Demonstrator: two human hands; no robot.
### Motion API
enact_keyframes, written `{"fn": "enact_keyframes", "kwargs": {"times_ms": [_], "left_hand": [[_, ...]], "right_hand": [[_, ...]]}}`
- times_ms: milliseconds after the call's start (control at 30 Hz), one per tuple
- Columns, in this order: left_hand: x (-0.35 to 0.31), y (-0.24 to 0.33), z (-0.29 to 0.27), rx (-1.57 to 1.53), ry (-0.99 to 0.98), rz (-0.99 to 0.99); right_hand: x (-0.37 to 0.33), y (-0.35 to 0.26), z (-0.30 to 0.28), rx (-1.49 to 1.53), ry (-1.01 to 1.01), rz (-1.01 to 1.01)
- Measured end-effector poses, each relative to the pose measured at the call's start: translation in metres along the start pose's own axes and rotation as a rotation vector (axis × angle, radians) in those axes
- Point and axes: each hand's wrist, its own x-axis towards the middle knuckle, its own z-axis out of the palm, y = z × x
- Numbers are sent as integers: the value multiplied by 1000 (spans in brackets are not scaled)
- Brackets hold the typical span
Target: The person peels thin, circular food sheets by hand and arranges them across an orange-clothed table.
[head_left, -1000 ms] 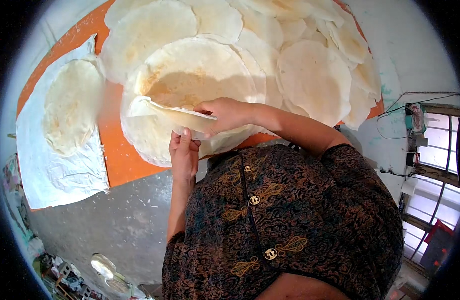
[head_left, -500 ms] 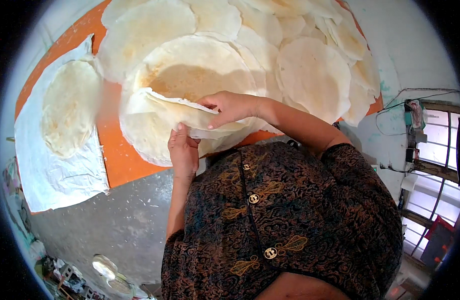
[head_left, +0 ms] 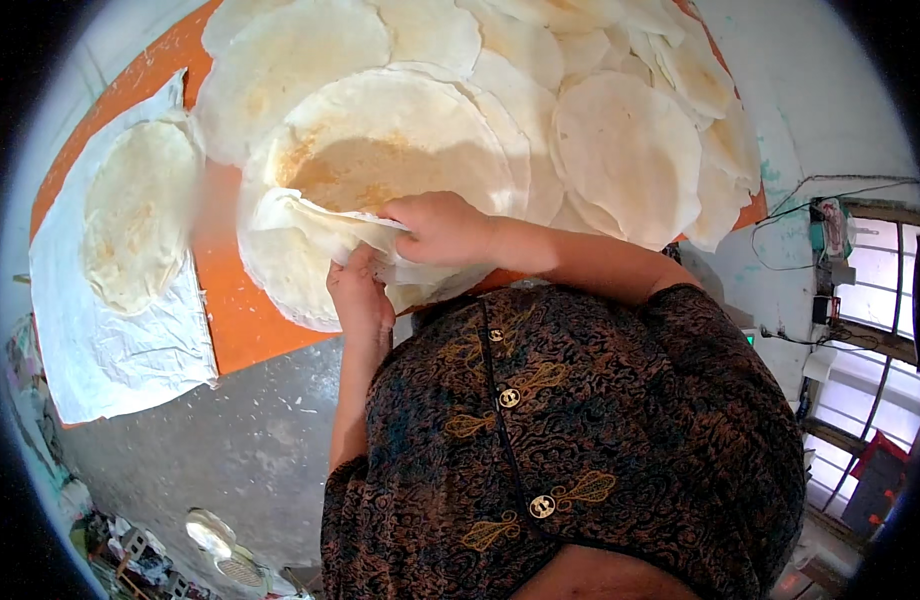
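A large, thin round flatbread lies on a stack of similar flatbreads near the front edge of the table. Its near part is lifted and doubled over into a narrow folded flap. My right hand pinches the right end of this flap, thumb and fingers closed on it. Below and to the left, my left hand grips the near side of the same flatbread, its fingertips partly hidden by the dough sheet. The shadow of my upper body falls across the browned middle of the stack.
Many more overlapping flatbreads cover the back and right of the orange table. At the left, a single flatbread rests on a white cloth. Grey floor shows below the table; a barred window stands at the right.
My right hand has moved left, toward my left hand. The lifted flap is now shorter and more bunched; my left hand has shifted slightly left and down.
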Motion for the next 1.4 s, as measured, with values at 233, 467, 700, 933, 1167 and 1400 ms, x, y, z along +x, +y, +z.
{"fn": "enact_keyframes", "kwargs": {"times_ms": [233, 467, 700, 933, 1167, 1400], "left_hand": [[3, -7, -20, 344, 106, -22], [1, -4, -16, 475, -58, 159], [-13, 55, 15, 303, -336, 129], [17, 63, 56, 611, -598, 769], [-32, -13, 175, 907, -544, 985], [-14, -12, 232, 859, -961, 589]], "right_hand": [[0, -11, 12, 77, 40, 100], [4, -14, 19, -29, 261, 56], [31, 55, -98, 554, 455, 173], [-71, 194, -300, 3, 762, 13], [-346, 363, -391, -1074, 1092, 125], [-516, 452, -286, -666, 1010, 1079]]}}
